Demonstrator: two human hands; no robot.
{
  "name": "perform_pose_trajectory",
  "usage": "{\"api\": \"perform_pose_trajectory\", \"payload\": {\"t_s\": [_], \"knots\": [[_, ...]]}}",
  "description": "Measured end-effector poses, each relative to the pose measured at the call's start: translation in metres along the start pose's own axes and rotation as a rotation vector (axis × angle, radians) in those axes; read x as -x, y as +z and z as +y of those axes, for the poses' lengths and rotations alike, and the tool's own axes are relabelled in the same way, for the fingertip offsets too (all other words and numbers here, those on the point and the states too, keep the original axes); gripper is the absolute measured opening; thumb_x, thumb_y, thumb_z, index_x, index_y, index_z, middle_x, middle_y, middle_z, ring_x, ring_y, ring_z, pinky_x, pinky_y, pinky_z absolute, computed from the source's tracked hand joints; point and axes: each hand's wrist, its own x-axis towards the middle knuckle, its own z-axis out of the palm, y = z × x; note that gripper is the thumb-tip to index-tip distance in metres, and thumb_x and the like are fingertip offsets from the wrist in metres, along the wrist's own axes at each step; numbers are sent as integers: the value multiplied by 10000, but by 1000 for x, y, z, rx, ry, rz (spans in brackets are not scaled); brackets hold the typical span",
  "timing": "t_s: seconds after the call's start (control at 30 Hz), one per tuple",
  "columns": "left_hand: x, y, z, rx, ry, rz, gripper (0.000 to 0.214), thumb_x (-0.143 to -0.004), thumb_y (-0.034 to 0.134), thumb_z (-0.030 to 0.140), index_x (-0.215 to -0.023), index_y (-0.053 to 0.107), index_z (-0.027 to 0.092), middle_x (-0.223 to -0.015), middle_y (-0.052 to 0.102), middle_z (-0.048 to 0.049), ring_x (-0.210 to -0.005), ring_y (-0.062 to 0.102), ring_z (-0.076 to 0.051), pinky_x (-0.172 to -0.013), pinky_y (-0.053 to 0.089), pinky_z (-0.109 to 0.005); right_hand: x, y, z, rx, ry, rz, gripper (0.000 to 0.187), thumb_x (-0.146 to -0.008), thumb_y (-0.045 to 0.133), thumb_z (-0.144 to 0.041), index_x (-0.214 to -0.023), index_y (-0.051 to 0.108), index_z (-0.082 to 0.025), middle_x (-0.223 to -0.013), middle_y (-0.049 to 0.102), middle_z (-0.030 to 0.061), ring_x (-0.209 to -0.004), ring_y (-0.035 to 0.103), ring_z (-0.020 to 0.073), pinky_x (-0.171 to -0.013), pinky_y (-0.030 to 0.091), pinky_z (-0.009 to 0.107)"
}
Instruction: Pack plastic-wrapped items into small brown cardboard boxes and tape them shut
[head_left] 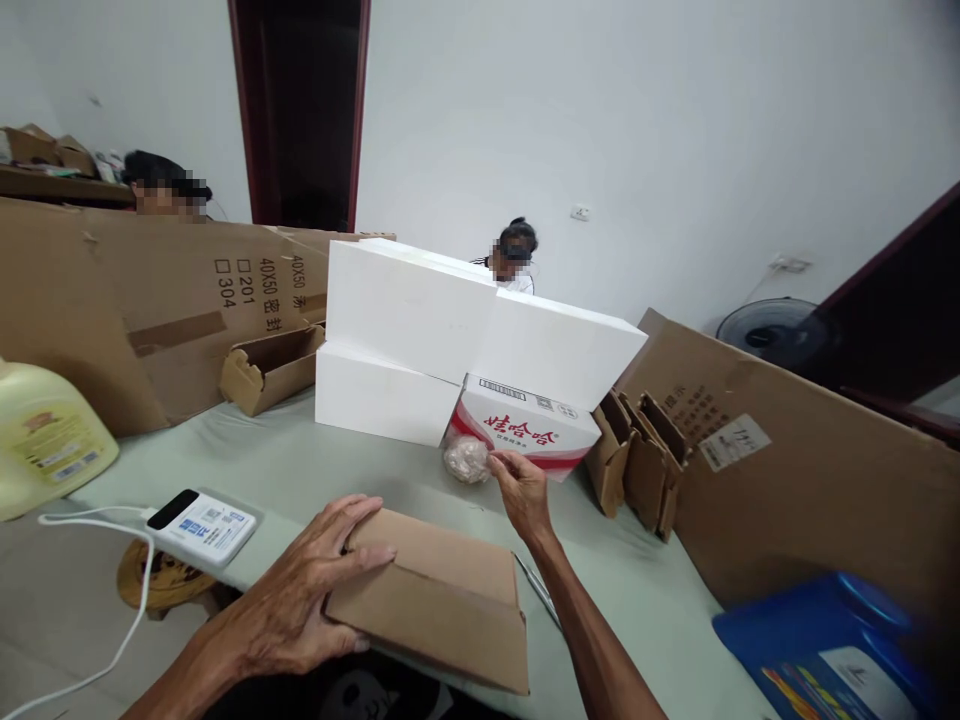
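A brown cardboard box (431,590) with closed flaps lies at the table's near edge. My left hand (311,590) is wrapped round its left end, thumb on top. My right hand (521,490) reaches past the box, with thumb and forefinger pinched at the right edge of a round, crumpled, clear plastic bundle (466,460). The bundle rests against a white and red printed carton (525,425). A slim metal tool (538,590) lies partly under my right forearm; its kind is hidden.
White boxes (405,300) are stacked behind the carton. Open brown cartons (649,465) stand right, another (277,368) left. A yellow jug (52,440), a power bank (202,525) with a white cable and a blue container (825,640) flank me. Two people sit beyond the cardboard and boxes.
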Motion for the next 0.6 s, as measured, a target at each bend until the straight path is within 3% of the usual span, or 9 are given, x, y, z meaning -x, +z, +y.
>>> {"api": "perform_pose_trajectory", "payload": {"t_s": [0.17,0.27,0.43,0.6], "knots": [[7,17,-12,-27,-3,37,952,-692,969,259,-1551,584,408,-1802,310,-100,-1616,336,-458,-1268,405,-687,-28,26,55,74,41,-30,528,-810,647,-720,-750,737,-203,-712,745,75,-660,646,235,-685,524,359],[9,15,-13,-43,-7,14,995,-698,968,252,-1579,537,422,-1815,276,-94,-1626,327,-459,-1260,418,-695,-34,33,78,127,52,-37,485,-812,641,-686,-741,731,-214,-715,746,71,-662,652,242,-689,510,358],[6,8,-9,-77,37,15,921,-815,922,389,-1612,464,460,-1815,272,-81,-1633,335,-422,-1230,489,-645,-34,42,105,188,53,-46,462,-826,640,-657,-833,773,-215,-732,759,73,-686,673,260,-706,522,366],[5,22,-23,-74,85,85,904,-768,890,457,-1587,509,456,-1812,280,-71,-1593,381,-464,-1180,527,-657,-31,49,122,225,32,-29,442,-840,608,-600,-922,800,-211,-809,791,87,-720,696,264,-719,540,365]]}}
